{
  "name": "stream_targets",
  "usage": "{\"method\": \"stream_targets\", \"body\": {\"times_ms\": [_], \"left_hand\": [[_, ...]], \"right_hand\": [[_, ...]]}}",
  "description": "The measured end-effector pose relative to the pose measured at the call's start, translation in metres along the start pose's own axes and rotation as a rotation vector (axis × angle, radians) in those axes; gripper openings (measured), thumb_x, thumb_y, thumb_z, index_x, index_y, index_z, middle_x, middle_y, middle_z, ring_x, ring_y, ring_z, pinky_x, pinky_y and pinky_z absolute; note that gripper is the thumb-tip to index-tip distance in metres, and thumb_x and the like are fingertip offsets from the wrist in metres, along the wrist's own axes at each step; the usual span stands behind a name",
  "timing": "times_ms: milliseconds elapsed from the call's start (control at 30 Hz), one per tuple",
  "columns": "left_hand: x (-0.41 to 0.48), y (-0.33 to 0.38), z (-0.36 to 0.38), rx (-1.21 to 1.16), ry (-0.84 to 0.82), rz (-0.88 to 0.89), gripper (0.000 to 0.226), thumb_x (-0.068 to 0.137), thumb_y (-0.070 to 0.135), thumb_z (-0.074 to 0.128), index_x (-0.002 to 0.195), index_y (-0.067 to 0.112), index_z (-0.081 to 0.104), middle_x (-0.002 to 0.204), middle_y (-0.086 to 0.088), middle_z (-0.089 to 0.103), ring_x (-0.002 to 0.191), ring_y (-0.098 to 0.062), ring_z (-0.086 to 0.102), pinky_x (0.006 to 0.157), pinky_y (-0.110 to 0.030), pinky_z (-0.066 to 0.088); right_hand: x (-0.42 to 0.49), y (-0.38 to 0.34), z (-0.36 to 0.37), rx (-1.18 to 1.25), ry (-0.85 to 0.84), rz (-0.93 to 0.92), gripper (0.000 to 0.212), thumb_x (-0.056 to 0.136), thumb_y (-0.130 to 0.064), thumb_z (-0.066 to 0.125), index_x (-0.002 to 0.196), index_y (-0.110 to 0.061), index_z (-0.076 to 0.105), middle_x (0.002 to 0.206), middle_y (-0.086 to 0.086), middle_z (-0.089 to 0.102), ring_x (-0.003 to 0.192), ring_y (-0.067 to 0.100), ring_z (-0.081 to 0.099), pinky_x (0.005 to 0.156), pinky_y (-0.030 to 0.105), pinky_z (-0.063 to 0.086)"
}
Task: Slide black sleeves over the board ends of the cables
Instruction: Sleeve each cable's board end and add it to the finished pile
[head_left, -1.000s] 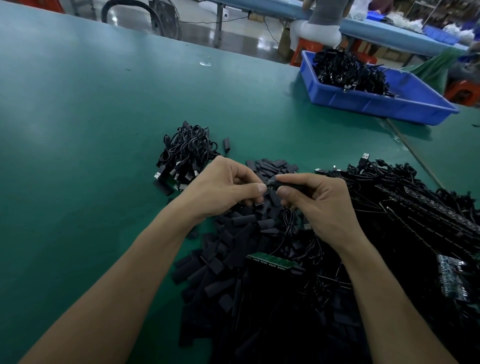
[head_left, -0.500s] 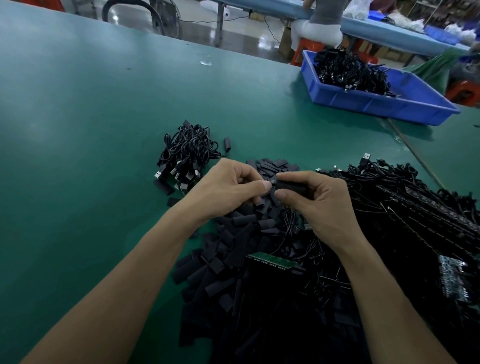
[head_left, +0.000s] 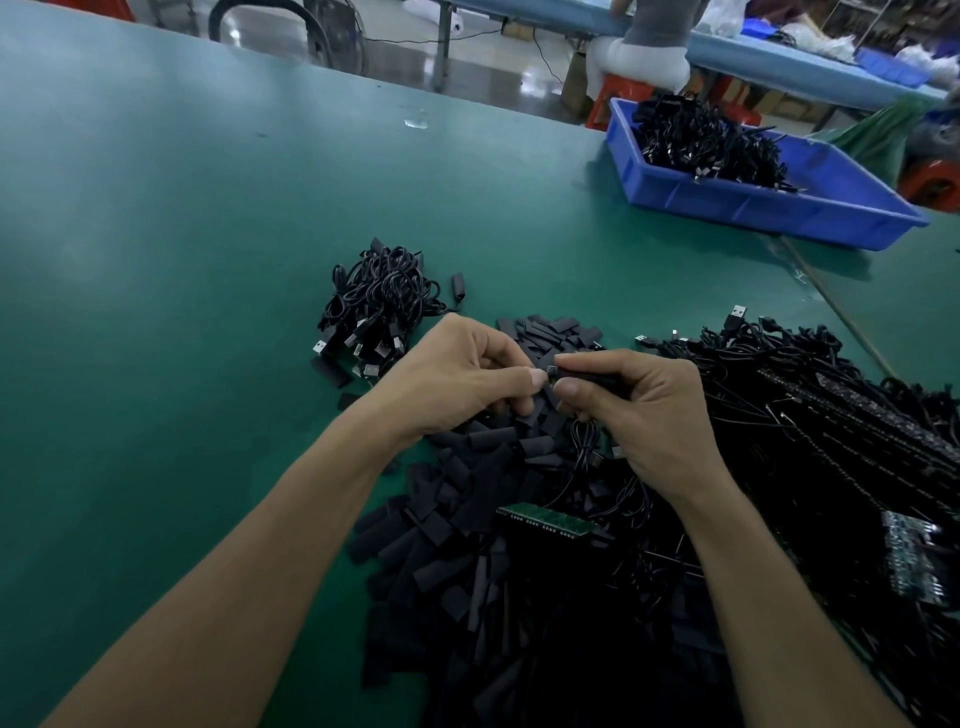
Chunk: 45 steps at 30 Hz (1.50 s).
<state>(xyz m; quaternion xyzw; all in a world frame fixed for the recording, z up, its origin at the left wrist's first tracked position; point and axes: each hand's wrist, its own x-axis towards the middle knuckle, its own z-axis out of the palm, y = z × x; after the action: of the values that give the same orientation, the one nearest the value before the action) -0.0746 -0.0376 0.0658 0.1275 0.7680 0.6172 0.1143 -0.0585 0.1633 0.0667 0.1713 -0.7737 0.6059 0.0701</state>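
Observation:
My right hand (head_left: 644, 415) pinches a black sleeve (head_left: 592, 378) between thumb and forefinger, above a heap of loose black sleeves (head_left: 467, 493). A small metal plug (head_left: 551, 371) of a cable pokes out of the sleeve's left end. My left hand (head_left: 462, 379) pinches at that plug end with thumb and curled fingers. The thin black cable (head_left: 584, 447) hangs down from my right hand to a green circuit board (head_left: 545, 519) lying on the heap.
A bundle of black USB cables (head_left: 374, 306) lies on the green table (head_left: 156, 260) to the left. A large pile of cables with boards (head_left: 831, 441) fills the right. A blue tray (head_left: 753, 197) of cables stands at the back right. A person sits at the far bench.
The sleeve in my right hand has slid so the cable's plug now shows at its left end. Both hands stayed in nearly the same place.

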Motion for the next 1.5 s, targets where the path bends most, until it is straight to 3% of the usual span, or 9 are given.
{"method": "stream_targets", "body": {"times_ms": [133, 267, 500, 633, 833, 1000, 1133, 1300, 1500], "left_hand": [[0.0, 0.0, 0.0, -0.024, -0.01, 0.003, 0.015, 0.09, 0.024, 0.075, 0.08, 0.013, 0.076, 0.072, -0.005, 0.076, 0.068, -0.022, 0.061, 0.072, -0.038, 0.047], [0.0, -0.001, 0.0, -0.01, 0.017, 0.023, 0.016, 0.089, 0.024, 0.075, 0.076, 0.014, 0.076, 0.066, -0.002, 0.073, 0.062, -0.015, 0.061, 0.067, -0.034, 0.047], [0.003, -0.004, -0.005, -0.003, 0.085, 0.024, 0.021, 0.088, 0.023, 0.077, 0.076, 0.006, 0.075, 0.051, 0.009, 0.056, 0.048, -0.007, 0.042, 0.047, -0.015, 0.032], [0.003, -0.005, -0.002, 0.002, 0.084, 0.033, 0.022, 0.088, 0.025, 0.076, 0.073, 0.01, 0.075, 0.051, 0.01, 0.045, 0.046, -0.006, 0.031, 0.045, -0.013, 0.026], [0.005, -0.007, -0.001, -0.013, 0.095, 0.007, 0.023, 0.086, 0.029, 0.078, 0.067, 0.017, 0.075, 0.053, 0.006, 0.06, 0.051, -0.009, 0.044, 0.049, -0.015, 0.033], [0.005, -0.006, -0.001, -0.046, 0.083, -0.025, 0.02, 0.084, 0.03, 0.079, 0.067, 0.02, 0.077, 0.064, -0.001, 0.073, 0.054, -0.004, 0.053, 0.053, -0.012, 0.038], [0.003, -0.005, 0.0, -0.043, 0.053, -0.051, 0.016, 0.081, 0.034, 0.079, 0.068, 0.024, 0.077, 0.068, -0.001, 0.075, 0.066, -0.016, 0.055, 0.061, -0.027, 0.039], [0.001, -0.003, -0.002, -0.056, 0.031, -0.081, 0.017, 0.084, 0.028, 0.08, 0.073, 0.015, 0.078, 0.071, -0.003, 0.076, 0.068, -0.017, 0.056, 0.063, -0.028, 0.041], [0.0, 0.0, 0.0, -0.042, -0.007, -0.079, 0.015, 0.09, 0.018, 0.073, 0.081, 0.007, 0.077, 0.072, -0.005, 0.076, 0.064, -0.011, 0.056, 0.056, -0.014, 0.044]], "right_hand": [[0.0, 0.0, -0.002, 0.016, -0.003, -0.005, 0.016, 0.076, -0.022, 0.076, 0.092, -0.027, 0.076, 0.076, -0.006, 0.076, 0.065, 0.011, 0.071, 0.06, 0.018, 0.054], [-0.003, 0.003, 0.003, 0.035, 0.033, -0.011, 0.015, 0.078, -0.022, 0.075, 0.092, -0.024, 0.076, 0.074, -0.002, 0.076, 0.063, 0.013, 0.071, 0.058, 0.019, 0.054], [-0.003, 0.005, 0.0, 0.066, 0.05, -0.044, 0.024, 0.076, -0.022, 0.08, 0.099, -0.026, 0.076, 0.08, -0.003, 0.077, 0.065, 0.012, 0.072, 0.065, 0.018, 0.055], [-0.001, 0.007, 0.002, 0.037, 0.065, -0.071, 0.018, 0.079, -0.022, 0.078, 0.097, -0.024, 0.076, 0.076, -0.003, 0.076, 0.065, 0.013, 0.072, 0.065, 0.019, 0.055], [-0.002, 0.01, 0.008, 0.008, 0.127, -0.06, 0.017, 0.083, -0.013, 0.076, 0.093, -0.027, 0.075, 0.074, -0.004, 0.075, 0.064, 0.014, 0.071, 0.064, 0.021, 0.055], [-0.003, 0.008, 0.01, -0.029, 0.126, -0.042, 0.013, 0.08, -0.026, 0.074, 0.093, -0.028, 0.074, 0.078, -0.006, 0.076, 0.069, 0.013, 0.072, 0.067, 0.022, 0.056], [-0.002, 0.007, 0.013, -0.05, 0.081, -0.043, 0.017, 0.078, -0.028, 0.075, 0.094, -0.029, 0.074, 0.088, -0.01, 0.077, 0.08, 0.011, 0.074, 0.075, 0.024, 0.059], [-0.003, 0.008, 0.016, -0.052, 0.086, -0.064, 0.013, 0.08, -0.024, 0.073, 0.093, -0.027, 0.074, 0.084, -0.013, 0.077, 0.074, 0.007, 0.072, 0.07, 0.018, 0.056], [-0.003, 0.009, 0.015, -0.039, 0.08, -0.041, 0.013, 0.08, -0.025, 0.074, 0.093, -0.027, 0.075, 0.084, -0.013, 0.077, 0.074, 0.007, 0.072, 0.071, 0.019, 0.056]]}}
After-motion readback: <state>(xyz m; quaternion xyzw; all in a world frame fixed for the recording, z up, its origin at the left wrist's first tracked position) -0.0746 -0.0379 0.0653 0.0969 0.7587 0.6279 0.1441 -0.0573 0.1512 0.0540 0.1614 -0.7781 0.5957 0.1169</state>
